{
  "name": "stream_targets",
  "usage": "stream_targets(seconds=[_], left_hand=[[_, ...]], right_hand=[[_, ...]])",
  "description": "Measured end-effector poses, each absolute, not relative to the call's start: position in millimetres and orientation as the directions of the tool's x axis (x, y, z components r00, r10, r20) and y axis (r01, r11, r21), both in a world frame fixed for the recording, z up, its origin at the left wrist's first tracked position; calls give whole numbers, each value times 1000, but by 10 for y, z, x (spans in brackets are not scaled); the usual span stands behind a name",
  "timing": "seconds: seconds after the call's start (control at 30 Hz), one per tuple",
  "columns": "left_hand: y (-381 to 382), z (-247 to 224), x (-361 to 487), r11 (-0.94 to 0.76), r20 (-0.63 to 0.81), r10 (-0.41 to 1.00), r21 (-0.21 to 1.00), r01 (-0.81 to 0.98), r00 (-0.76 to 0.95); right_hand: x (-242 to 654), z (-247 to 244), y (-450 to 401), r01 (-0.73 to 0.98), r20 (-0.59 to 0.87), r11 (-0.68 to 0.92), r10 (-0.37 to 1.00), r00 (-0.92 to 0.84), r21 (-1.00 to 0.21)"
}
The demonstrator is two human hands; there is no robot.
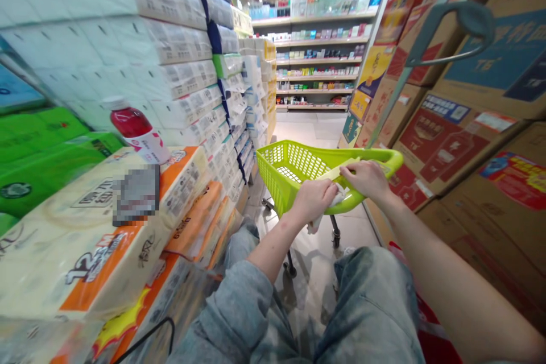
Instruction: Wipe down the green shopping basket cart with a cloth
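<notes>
A lime-green plastic shopping cart (273, 177) on dark casters stands before my knees, its mesh basket pointing up the aisle. My left hand (314, 201) is closed around a crumpled white tissue (340, 195) and rests at the cart's near edge. Part of the tissue hangs below the fingers. Just to the right, my right hand (365, 180) is curled over the cart's handle section, its fingertips close to the left hand. The palm side of both hands is hidden.
At left, stacked tissue packs (183, 74) rise high. A red-capped-looking drink bottle (136, 131) and a blurred flat object (137, 194) lie on a tissue pack (94, 233). Cardboard boxes (452, 142) and a grey metal pole with a hook (452, 34) flank the right. Shelves (318, 61) stand ahead.
</notes>
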State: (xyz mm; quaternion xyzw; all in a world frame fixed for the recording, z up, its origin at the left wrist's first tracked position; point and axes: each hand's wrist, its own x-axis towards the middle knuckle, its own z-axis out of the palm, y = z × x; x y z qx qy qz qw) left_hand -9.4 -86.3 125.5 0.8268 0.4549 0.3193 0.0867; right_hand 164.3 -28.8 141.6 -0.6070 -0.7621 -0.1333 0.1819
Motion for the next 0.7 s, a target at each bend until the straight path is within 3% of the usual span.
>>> stream_targets(seconds=[0.23, 0.4, 0.7], left_hand=[[-1118, 1147, -16, -553, 513, 813, 531, 642, 277], [-1032, 993, -199, -596, 549, 778, 489, 637, 306], [-711, 688, -613, -406, 541, 836, 489, 772, 96]], right_hand=[[1786, 1418, -392, 956, 385, 293, 883, -268, -8], [1858, 1418, -469, 943, 363, 331, 883, -298, -30], [1836, 1441, -554, 946, 369, 319, 888, -276, -62]])
